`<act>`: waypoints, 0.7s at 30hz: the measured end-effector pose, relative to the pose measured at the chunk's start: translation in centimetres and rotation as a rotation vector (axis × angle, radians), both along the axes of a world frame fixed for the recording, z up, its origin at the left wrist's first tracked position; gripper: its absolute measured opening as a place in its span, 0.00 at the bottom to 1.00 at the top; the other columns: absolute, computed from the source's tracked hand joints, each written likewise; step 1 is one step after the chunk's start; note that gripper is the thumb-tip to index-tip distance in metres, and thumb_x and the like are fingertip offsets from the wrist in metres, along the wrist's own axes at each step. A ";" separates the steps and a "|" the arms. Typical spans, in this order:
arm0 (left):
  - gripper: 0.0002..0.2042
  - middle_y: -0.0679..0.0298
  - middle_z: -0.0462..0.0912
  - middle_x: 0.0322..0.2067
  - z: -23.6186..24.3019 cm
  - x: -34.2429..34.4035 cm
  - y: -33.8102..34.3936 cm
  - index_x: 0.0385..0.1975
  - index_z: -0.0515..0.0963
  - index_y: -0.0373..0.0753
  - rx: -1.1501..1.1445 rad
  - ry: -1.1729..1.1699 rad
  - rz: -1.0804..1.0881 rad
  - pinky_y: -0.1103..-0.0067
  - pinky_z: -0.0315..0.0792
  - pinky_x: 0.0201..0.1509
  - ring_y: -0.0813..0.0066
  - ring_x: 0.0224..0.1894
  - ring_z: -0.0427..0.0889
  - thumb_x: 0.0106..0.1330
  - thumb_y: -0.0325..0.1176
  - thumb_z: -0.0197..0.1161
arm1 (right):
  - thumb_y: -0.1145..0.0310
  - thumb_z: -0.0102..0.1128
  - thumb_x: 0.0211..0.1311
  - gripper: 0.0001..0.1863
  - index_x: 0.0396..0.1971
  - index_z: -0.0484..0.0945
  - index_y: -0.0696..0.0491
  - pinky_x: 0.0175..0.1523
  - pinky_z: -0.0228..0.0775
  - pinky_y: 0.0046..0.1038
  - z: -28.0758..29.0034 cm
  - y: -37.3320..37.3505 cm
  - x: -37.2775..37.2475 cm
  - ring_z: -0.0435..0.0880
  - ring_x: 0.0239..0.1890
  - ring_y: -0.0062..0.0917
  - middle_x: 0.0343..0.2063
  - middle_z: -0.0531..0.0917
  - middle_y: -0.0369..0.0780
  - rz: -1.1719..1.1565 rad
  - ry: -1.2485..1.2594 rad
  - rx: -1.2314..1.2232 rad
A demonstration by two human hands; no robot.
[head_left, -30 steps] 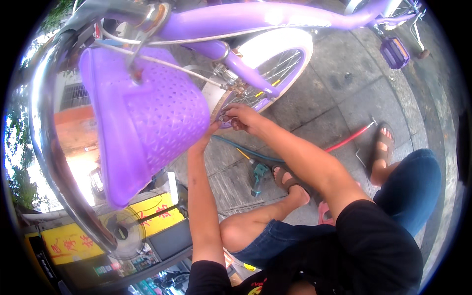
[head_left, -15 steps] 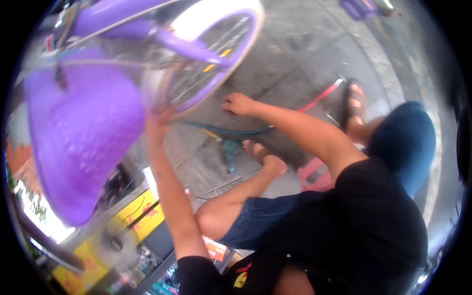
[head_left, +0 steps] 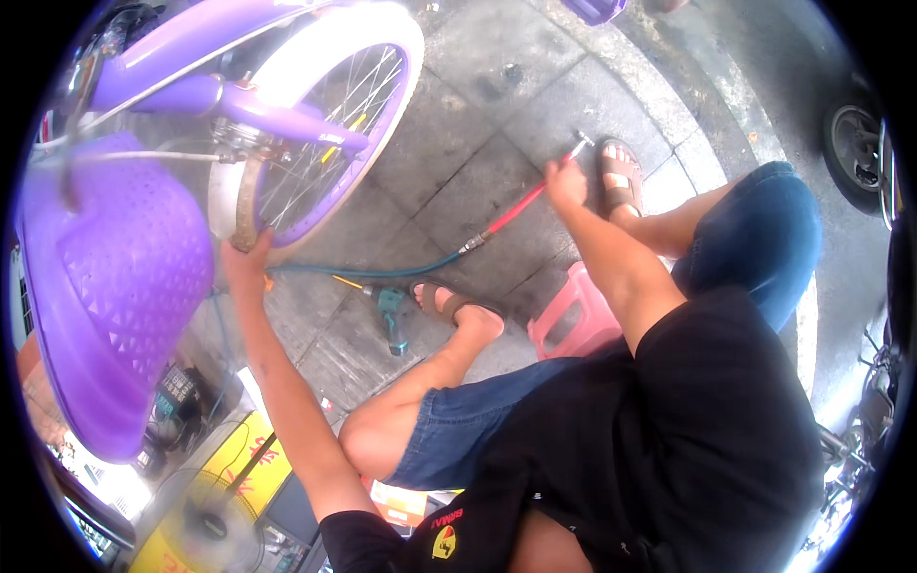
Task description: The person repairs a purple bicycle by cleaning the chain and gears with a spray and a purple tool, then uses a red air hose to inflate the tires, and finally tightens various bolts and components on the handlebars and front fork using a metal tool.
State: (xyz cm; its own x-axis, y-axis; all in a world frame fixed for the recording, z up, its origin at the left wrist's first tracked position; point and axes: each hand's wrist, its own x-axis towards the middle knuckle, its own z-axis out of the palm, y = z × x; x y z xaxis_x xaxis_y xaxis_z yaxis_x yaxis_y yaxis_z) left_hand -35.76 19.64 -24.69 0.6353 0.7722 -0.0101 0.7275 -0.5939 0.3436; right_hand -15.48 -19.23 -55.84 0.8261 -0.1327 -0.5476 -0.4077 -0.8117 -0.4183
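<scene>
My left hand [head_left: 246,256] is closed on the lower part of a bicycle tyre [head_left: 245,208]. The tyre belongs to the front wheel [head_left: 361,180] of a purple bicycle [head_left: 172,81], which has a purple front basket [head_left: 124,277] on the left. Further right, my right hand [head_left: 565,183] grips a red air hose [head_left: 518,210] close to its metal end [head_left: 584,141]. A metal coupling [head_left: 472,244] joins this to a blue-green hose [head_left: 373,271], which runs leftward over the pavement under the wheel.
A teal cordless drill [head_left: 390,320] with a long bit lies beside my sandalled foot [head_left: 449,304]. The pink plastic stool [head_left: 573,310] is by my leg. A fan [head_left: 212,523] and a yellow sign [head_left: 244,468] stand at lower left. Parked vehicles line the right edge.
My right hand has moved right from above the pavement and taken hold of the red hose. My left hand stays at the tyre. The whole view has shifted and is sharper.
</scene>
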 end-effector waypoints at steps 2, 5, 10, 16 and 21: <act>0.23 0.60 0.79 0.32 0.3 0.5 -0.1 0.39 0.74 0.30 -0.011 -0.001 -0.040 0.75 0.70 0.38 0.73 0.33 0.76 0.47 0.37 0.74 | 0.50 0.56 0.57 0.25 0.41 0.71 0.58 0.48 0.72 0.43 -0.9 -1.6 2.7 0.81 0.41 0.46 0.36 0.82 0.52 -0.154 -0.057 -0.030; 0.23 0.60 0.79 0.33 0.2 1.4 -0.6 0.40 0.74 0.30 -0.040 -0.007 -0.054 0.74 0.71 0.38 0.72 0.34 0.76 0.47 0.37 0.74 | 0.53 0.57 0.55 0.25 0.44 0.71 0.59 0.51 0.71 0.41 -2.3 -2.0 6.2 0.80 0.44 0.48 0.38 0.81 0.53 -0.175 0.038 0.049; 0.28 0.54 0.79 0.41 -0.4 -1.6 1.0 0.46 0.74 0.31 -0.075 0.146 0.067 0.71 0.70 0.47 0.63 0.42 0.77 0.50 0.44 0.72 | 0.59 0.59 0.56 0.19 0.42 0.71 0.57 0.37 0.74 0.31 0.3 2.9 4.7 0.84 0.30 0.31 0.28 0.82 0.44 -0.142 -0.094 0.636; 0.31 0.51 0.76 0.51 0.7 1.4 -1.4 0.52 0.73 0.35 -0.088 0.150 0.101 0.71 0.65 0.59 0.57 0.54 0.73 0.54 0.50 0.67 | 0.69 0.56 0.61 0.16 0.48 0.72 0.55 0.32 0.72 0.29 17.6 12.1 0.3 0.82 0.24 0.30 0.26 0.82 0.43 0.514 -0.276 1.036; 0.30 0.53 0.81 0.36 -0.9 0.7 -0.3 0.43 0.74 0.30 -0.001 0.004 -0.028 0.69 0.72 0.43 0.62 0.40 0.80 0.45 0.46 0.74 | 0.68 0.58 0.59 0.18 0.49 0.74 0.56 0.36 0.72 0.32 21.4 15.7 -3.7 0.80 0.28 0.41 0.30 0.81 0.49 0.748 -0.626 1.131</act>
State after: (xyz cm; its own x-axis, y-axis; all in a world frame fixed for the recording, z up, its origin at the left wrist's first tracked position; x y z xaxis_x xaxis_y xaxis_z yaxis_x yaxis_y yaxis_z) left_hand -35.11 19.35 -25.62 0.6568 0.7539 -0.0137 0.7119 -0.6140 0.3408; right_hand -19.19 -3.52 -34.48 0.6434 0.6584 0.3905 0.4239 0.1184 -0.8979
